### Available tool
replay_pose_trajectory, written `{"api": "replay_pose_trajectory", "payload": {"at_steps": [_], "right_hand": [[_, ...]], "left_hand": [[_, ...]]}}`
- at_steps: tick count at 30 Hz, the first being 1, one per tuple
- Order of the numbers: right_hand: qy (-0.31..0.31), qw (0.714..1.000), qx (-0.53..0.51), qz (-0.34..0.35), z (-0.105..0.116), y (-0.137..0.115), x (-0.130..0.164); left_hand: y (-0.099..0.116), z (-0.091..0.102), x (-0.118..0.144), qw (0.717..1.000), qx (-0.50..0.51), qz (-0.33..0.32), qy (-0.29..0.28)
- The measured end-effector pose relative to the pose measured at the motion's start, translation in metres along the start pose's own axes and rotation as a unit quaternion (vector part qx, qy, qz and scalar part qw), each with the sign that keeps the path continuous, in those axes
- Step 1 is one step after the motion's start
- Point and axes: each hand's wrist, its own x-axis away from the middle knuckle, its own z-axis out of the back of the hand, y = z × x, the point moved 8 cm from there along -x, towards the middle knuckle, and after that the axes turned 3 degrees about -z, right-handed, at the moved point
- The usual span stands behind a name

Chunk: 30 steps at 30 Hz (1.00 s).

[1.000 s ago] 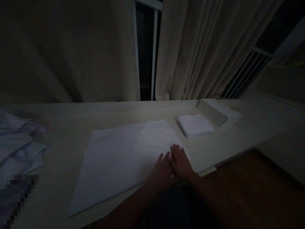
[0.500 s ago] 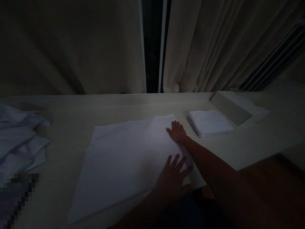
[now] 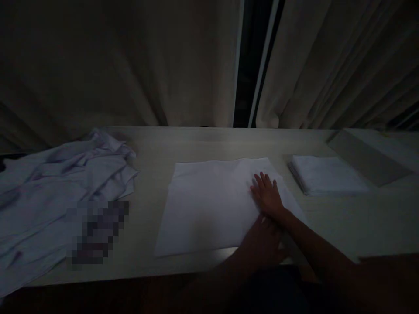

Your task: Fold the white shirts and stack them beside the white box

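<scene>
A white cloth lies spread flat on the pale table in dim light, its back edge slightly wavy. My right hand rests palm down near its right side, fingers spread. Close in front of it is my left hand, flat and low over the cloth's front right part, with its thumb out to the side. Its fingertips meet or overlap the right wrist, so they are partly hidden and a little blurred. Neither hand grips anything.
To the left sits a heap of crumpled white cloth, with a pixelated patch beside it. A neat stack of folded white cloth is on the right. Beyond it lies a grey flat panel. Curtains hang behind the table.
The view has turned left, showing more of the crumpled heap. My left hand has come closer to my right hand, up to its wrist. The right hand stays on the cloth.
</scene>
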Motion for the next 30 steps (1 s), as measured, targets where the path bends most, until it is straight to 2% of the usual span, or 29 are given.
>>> {"api": "replay_pose_trajectory", "payload": {"at_steps": [2, 5, 6, 8, 10, 12, 14, 18, 22, 26, 30], "right_hand": [[0.001, 1.0, -0.002, 0.011, 0.008, 0.001, 0.042], [0.004, 1.0, 0.003, 0.0, 0.02, 0.032, 0.104], [0.0, 1.0, 0.004, 0.0, 0.023, 0.046, 0.123], [-0.017, 1.0, 0.001, 0.009, 0.03, 0.069, 0.156], [-0.04, 0.999, -0.011, 0.026, 0.036, 0.083, 0.181], [-0.059, 0.997, -0.027, 0.042, 0.043, 0.088, 0.198], [-0.066, 0.996, -0.039, 0.054, 0.051, 0.088, 0.209], [-0.059, 0.993, -0.041, 0.091, 0.064, 0.08, 0.223], [-0.017, 0.997, 0.008, 0.079, 0.069, 0.08, 0.229], [0.014, 0.994, 0.092, 0.05, 0.071, 0.077, 0.232], [0.029, 0.992, 0.111, 0.047, 0.079, 0.07, 0.236]], "left_hand": [[-0.002, 0.008, 0.012, 1.0, -0.02, 0.012, 0.02], [-0.02, 0.031, 0.059, 0.994, -0.083, 0.045, 0.048], [-0.032, 0.041, 0.082, 0.99, -0.118, 0.061, 0.049], [-0.066, 0.066, 0.14, 0.969, -0.195, 0.133, 0.073], [-0.101, 0.084, 0.199, 0.947, -0.249, 0.186, 0.08], [-0.123, 0.091, 0.248, 0.941, -0.276, 0.187, 0.06], [-0.131, 0.089, 0.282, 0.944, -0.284, 0.167, 0.023], [-0.119, 0.093, 0.313, 0.95, -0.274, 0.149, -0.01], [-0.114, 0.103, 0.33, 0.958, -0.238, 0.16, -0.026], [-0.123, 0.114, 0.346, 0.962, -0.213, 0.173, 0.009], [-0.127, 0.115, 0.355, 0.971, -0.177, 0.155, 0.033]]}}
